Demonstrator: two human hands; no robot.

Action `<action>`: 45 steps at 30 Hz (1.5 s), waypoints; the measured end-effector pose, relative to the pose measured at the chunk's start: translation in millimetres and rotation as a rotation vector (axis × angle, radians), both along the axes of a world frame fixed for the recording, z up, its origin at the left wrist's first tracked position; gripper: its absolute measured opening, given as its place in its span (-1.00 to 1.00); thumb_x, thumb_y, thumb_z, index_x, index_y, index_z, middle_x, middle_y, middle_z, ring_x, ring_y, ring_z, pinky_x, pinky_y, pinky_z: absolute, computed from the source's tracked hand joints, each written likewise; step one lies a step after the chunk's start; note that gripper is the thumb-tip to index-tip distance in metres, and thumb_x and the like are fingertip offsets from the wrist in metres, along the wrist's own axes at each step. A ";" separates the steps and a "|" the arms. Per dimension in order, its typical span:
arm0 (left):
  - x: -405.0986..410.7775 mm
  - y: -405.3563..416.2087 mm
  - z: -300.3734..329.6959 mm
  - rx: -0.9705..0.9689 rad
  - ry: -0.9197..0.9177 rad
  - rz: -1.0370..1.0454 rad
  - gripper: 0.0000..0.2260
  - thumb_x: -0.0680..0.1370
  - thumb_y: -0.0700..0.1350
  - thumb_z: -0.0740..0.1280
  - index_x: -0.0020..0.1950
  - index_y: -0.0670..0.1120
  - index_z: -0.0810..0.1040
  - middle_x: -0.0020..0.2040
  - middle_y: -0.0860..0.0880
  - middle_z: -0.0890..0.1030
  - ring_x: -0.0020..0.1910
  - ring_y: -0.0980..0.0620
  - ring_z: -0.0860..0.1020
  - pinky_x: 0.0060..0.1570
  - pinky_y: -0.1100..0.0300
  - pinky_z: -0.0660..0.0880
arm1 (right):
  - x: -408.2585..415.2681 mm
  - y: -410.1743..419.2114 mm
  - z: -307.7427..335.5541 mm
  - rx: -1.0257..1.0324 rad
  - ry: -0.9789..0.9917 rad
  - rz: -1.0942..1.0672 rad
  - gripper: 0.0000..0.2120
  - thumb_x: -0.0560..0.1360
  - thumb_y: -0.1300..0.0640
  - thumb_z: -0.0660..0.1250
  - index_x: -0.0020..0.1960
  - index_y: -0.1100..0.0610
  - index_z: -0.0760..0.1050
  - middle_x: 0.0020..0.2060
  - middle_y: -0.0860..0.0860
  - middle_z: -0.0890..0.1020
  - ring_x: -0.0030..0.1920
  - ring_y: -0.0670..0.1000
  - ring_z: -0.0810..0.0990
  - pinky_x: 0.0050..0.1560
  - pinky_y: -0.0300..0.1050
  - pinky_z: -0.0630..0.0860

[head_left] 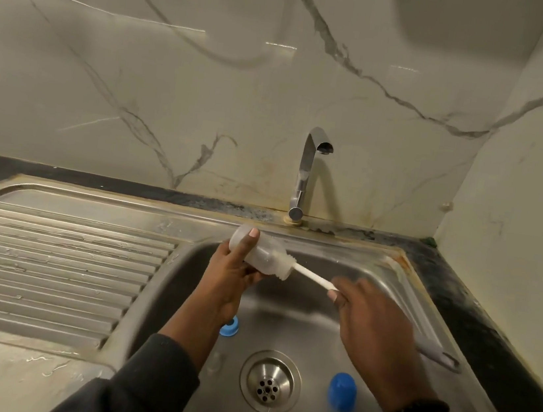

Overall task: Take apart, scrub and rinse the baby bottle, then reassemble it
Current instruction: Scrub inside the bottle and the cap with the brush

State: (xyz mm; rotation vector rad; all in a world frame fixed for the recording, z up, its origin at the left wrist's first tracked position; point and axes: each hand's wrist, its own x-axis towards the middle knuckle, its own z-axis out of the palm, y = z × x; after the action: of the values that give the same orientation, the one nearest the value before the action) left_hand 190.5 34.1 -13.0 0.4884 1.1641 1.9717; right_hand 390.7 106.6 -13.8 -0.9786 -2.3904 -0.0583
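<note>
Brush: white plastic handle (314, 278) pinched by right hand (375, 326), coaxial with clear plastic baby bottle (263, 255), which left hand (229, 276) grips, mouth rightward.

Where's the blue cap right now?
The blue cap lies on the sink floor, just right of the drain, below the right hand.

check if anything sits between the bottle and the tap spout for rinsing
Nothing visible does. The left hand holds the bottle over the sink, below and left of the tap spout, with open air between.
</note>
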 end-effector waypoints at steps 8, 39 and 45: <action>-18.5 -4.4 1.6 0.069 -0.040 0.078 -0.63 0.60 0.01 0.29 0.36 -0.09 0.39 0.28 -0.21 0.51 0.20 -0.18 0.56 -0.20 0.12 0.65 | -12.9 -21.1 -0.9 -0.022 -0.058 0.083 -0.69 0.60 -0.21 0.01 0.00 -0.05 0.41 -0.30 -0.05 0.55 -0.30 -0.01 0.55 -0.29 -0.03 0.52; -4.8 -1.3 4.0 0.011 0.011 -0.051 -0.47 0.42 0.07 0.40 0.31 -0.14 0.44 0.19 -0.19 0.60 0.13 -0.14 0.64 -0.06 0.06 0.65 | -18.8 -32.0 8.3 -0.440 0.104 0.101 -0.75 0.59 -0.08 0.19 -0.20 0.01 0.37 -0.37 -0.04 0.50 -0.33 -0.07 0.48 -0.29 -0.12 0.42; 15.6 4.8 0.1 0.025 -0.019 -0.233 -0.49 0.48 0.00 0.40 0.35 -0.19 0.42 0.20 -0.24 0.63 0.15 -0.16 0.64 0.19 -0.07 0.56 | -28.7 -34.6 5.9 -0.434 0.126 0.168 -0.88 0.63 0.08 0.13 0.14 -0.07 0.35 -0.31 -0.08 0.46 -0.37 -0.14 0.41 -0.35 -0.26 0.32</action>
State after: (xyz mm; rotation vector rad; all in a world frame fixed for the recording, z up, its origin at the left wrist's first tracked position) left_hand 206.2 38.9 -12.9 0.5898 1.0235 1.7878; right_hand 362.0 72.0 -7.8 -0.9284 -2.4046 0.5887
